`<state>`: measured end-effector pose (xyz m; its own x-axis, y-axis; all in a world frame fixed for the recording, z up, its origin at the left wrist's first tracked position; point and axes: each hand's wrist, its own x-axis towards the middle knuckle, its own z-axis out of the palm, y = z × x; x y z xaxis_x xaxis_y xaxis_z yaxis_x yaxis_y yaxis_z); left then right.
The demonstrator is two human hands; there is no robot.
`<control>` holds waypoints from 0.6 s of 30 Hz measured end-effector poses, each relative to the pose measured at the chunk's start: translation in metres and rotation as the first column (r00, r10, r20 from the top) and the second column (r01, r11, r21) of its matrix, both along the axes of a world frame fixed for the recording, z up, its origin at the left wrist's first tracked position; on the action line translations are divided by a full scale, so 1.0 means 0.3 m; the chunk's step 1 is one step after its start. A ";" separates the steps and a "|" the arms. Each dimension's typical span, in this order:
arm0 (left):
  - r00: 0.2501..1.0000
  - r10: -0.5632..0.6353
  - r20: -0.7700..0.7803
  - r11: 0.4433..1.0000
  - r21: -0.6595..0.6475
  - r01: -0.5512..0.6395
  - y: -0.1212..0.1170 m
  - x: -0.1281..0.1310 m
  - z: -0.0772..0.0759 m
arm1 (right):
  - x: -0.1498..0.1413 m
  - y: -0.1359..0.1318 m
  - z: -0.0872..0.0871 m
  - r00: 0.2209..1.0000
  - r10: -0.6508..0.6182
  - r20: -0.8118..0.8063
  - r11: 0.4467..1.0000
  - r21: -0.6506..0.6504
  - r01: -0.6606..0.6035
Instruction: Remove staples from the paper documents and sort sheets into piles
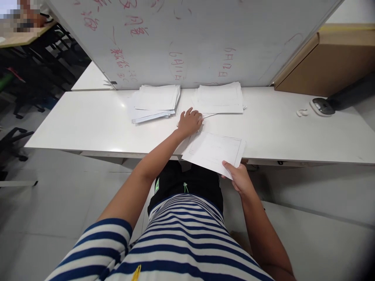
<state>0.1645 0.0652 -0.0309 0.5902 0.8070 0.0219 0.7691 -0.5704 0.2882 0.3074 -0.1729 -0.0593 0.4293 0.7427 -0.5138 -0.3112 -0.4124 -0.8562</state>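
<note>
My right hand (240,178) pinches the near right corner of a white sheet of paper (215,151), thumb on top. The sheet is tilted and reaches over the desk's front edge, with faint printed lines along its borders. My left hand (190,124) is palm down over the desk, fingers apart, at the near left side of the right paper stack (221,98). Some paper edges show by its fingertips; whether it presses on them I cannot tell. To its left lies another paper stack (158,97), with bluish printed sheets jutting out below.
A whiteboard (199,43) with red writing stands behind the white desk (88,121). To the right are a cardboard box (328,62), a dark device with a grey base (322,106) and a small white object (302,112). Office chairs (17,140) stand at left.
</note>
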 end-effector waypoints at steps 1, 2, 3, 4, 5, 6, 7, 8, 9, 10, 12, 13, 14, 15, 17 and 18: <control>1.000 0.006 0.029 1.000 0.006 -0.006 0.001 -0.003 0.003 | 0.001 0.000 0.002 1.000 0.002 0.005 1.000 -0.002 -0.002; 0.998 0.013 0.066 1.000 0.010 -0.013 0.002 -0.006 0.007 | 0.002 0.000 0.005 1.000 0.004 0.013 1.000 -0.001 -0.004; 0.994 0.020 0.108 1.000 0.009 -0.021 0.005 -0.009 0.012 | 0.005 -0.001 0.008 1.000 0.007 0.023 1.000 0.003 -0.007; 0.987 0.029 0.159 1.000 0.002 -0.029 0.007 -0.013 0.019 | 0.010 -0.003 0.012 0.999 0.007 0.037 1.000 0.009 -0.007; 0.975 0.039 0.219 0.999 -0.011 -0.037 0.010 -0.017 0.026 | 0.017 -0.006 0.017 0.998 0.004 0.057 1.000 0.013 -0.005; 0.956 0.052 0.290 0.998 -0.033 -0.045 0.011 -0.024 0.034 | 0.025 -0.009 0.023 0.997 -0.003 0.079 1.000 0.015 0.002; 0.928 0.074 0.365 0.997 -0.063 -0.055 0.012 -0.033 0.042 | 0.036 -0.013 0.030 0.995 -0.016 0.102 1.000 0.016 0.015; 0.893 0.104 0.439 0.993 -0.094 -0.069 0.011 -0.046 0.049 | 0.049 -0.018 0.039 0.991 -0.036 0.126 0.999 0.013 0.035; 0.853 0.136 0.505 0.989 -0.119 -0.088 0.008 -0.062 0.054 | 0.063 -0.023 0.050 0.987 -0.060 0.150 0.998 0.009 0.060; 0.816 0.166 0.554 0.985 -0.135 -0.109 0.003 -0.083 0.057 | 0.078 -0.029 0.063 0.981 -0.084 0.172 0.996 0.008 0.084; 0.793 0.191 0.579 0.981 -0.129 -0.142 -0.014 -0.134 0.055 | 0.108 -0.041 0.092 0.971 -0.116 0.211 0.993 0.026 0.113; 0.812 0.182 0.555 0.983 -0.108 -0.147 -0.024 -0.163 0.049 | 0.121 -0.047 0.109 0.966 -0.122 0.228 0.992 0.044 0.115; 0.845 0.165 0.509 0.986 -0.084 -0.142 -0.036 -0.192 0.039 | 0.132 -0.052 0.125 0.962 -0.123 0.244 0.992 0.065 0.110; 0.882 0.145 0.449 0.989 -0.062 -0.131 -0.047 -0.220 0.027 | 0.142 -0.057 0.140 0.958 -0.120 0.259 0.991 0.088 0.100; 0.937 0.116 0.329 0.993 -0.034 -0.111 -0.066 -0.267 -0.005 | 0.153 -0.061 0.164 0.954 -0.099 0.283 0.989 0.135 0.062; 0.951 0.108 0.289 0.994 -0.026 -0.105 -0.072 -0.284 -0.022 | 0.155 -0.060 0.170 0.952 -0.084 0.293 0.987 0.157 0.039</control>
